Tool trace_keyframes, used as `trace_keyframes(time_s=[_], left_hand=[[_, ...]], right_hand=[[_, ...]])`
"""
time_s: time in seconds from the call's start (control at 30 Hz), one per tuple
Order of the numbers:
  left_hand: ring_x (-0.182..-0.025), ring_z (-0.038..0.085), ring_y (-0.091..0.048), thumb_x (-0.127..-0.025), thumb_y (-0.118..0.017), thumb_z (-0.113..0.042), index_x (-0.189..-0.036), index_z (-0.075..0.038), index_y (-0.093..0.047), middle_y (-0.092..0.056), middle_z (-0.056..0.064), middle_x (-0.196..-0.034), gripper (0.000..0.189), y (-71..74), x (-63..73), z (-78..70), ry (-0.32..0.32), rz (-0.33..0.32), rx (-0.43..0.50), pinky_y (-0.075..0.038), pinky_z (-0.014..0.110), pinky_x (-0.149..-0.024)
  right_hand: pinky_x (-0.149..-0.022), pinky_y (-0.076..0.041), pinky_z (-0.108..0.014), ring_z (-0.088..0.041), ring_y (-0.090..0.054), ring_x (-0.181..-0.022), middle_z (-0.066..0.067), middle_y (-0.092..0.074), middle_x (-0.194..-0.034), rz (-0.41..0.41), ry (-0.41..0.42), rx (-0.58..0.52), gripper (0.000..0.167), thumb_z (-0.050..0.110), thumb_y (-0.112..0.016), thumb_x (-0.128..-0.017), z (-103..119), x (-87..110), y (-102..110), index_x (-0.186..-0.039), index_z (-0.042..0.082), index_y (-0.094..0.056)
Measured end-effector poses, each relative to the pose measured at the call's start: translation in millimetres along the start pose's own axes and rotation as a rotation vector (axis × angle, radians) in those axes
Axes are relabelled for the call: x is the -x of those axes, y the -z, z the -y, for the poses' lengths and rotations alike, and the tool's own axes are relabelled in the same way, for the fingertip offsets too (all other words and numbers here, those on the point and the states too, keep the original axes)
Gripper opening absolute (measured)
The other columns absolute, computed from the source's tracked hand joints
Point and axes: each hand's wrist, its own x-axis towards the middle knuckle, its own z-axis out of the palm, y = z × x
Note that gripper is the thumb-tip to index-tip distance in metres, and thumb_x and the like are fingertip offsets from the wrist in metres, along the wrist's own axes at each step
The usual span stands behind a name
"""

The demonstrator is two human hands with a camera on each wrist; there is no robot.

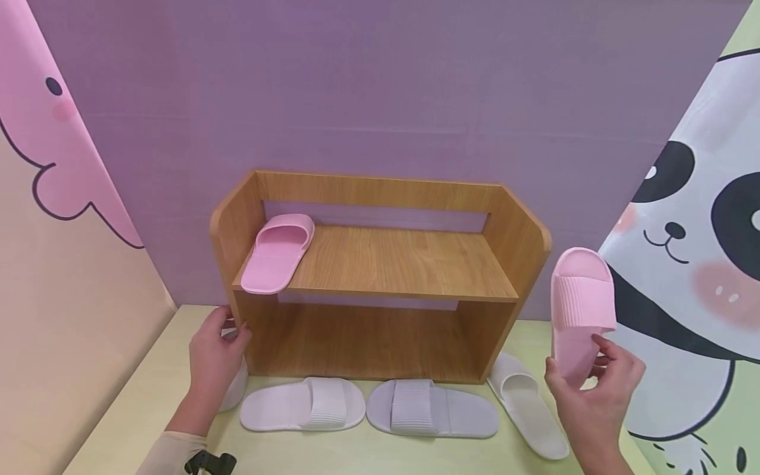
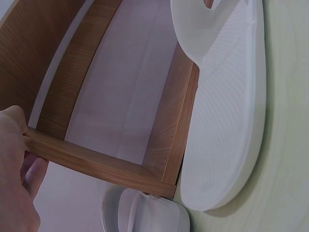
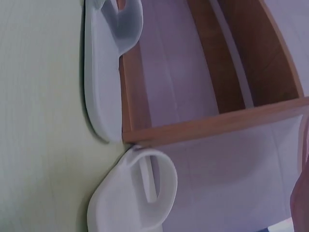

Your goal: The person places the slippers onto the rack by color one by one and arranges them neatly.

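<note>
My left hand (image 1: 215, 353) grips the front edge of the left side panel of a two-tier wooden shoe rack (image 1: 380, 293). The left wrist view shows the thumb and fingers (image 2: 35, 176) on either side of that panel. Off to the right of the rack, my right hand (image 1: 600, 389) holds a pink slipper (image 1: 583, 300) by its heel end, toe up and ribbed strap facing me. Its matching pink slipper (image 1: 278, 254) lies at the left end of the upper shelf, heel toward the front.
Along the rack's front lie a white slipper (image 1: 279, 406) and a grey-lavender slipper (image 1: 463, 410), sideways. A whitish slipper (image 1: 531, 409) slants by the right front corner. Another pale slipper (image 1: 234, 389) is partly hidden behind my left hand. A purple backdrop (image 1: 380, 86) stands behind.
</note>
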Motion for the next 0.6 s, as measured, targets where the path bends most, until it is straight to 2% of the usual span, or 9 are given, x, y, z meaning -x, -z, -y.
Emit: trace_keyframes(time_s=[0.2,0.47,0.53,0.6], left_hand=[[-0.102,0.042,-0.077,-0.094,-0.073,0.004,-0.123,0.002,-0.069,-0.074,0.020,-0.113,0.029,-0.7,-0.2,1.5,-0.003,-0.002,0.000,-0.067,0.059,-0.081],[-0.103,0.042,-0.077,-0.095,-0.073,0.004,-0.124,0.002,-0.069,-0.074,0.020,-0.115,0.029,-1.6,0.0,2.3,0.010,0.000,0.005,-0.067,0.059,-0.081],[-0.103,0.042,-0.077,-0.095,-0.073,0.004,-0.124,0.002,-0.069,-0.074,0.020,-0.114,0.029,-1.5,0.0,2.1,0.012,0.001,0.003,-0.068,0.058,-0.082],[-0.103,0.043,-0.077,-0.095,-0.073,0.003,-0.124,0.002,-0.069,-0.074,0.020,-0.114,0.029,-1.5,0.2,2.0,0.012,0.001,0.001,-0.068,0.058,-0.081]], right_hand=[[-0.087,-0.043,-0.017,-0.005,-0.046,-0.107,0.025,-0.035,-0.139,0.003,0.070,-0.051,0.084,-0.004,-0.087,-0.073,14.8,2.8,-0.6,-0.149,-0.009,-0.051],[-0.087,-0.042,-0.019,-0.011,-0.042,-0.121,0.017,-0.040,-0.139,0.053,0.253,-0.142,0.086,0.001,-0.088,-0.064,32.5,5.8,-13.3,-0.142,-0.014,-0.056],[-0.087,-0.043,-0.017,-0.010,-0.042,-0.121,0.016,-0.040,-0.137,0.089,0.259,-0.129,0.087,0.002,-0.089,-0.064,40.9,6.1,-16.5,-0.143,-0.013,-0.056],[-0.087,-0.042,-0.013,-0.009,-0.042,-0.119,0.007,-0.047,-0.134,0.129,0.250,-0.088,0.087,0.001,-0.091,-0.065,50.7,6.9,-19.7,-0.145,-0.010,-0.056]])
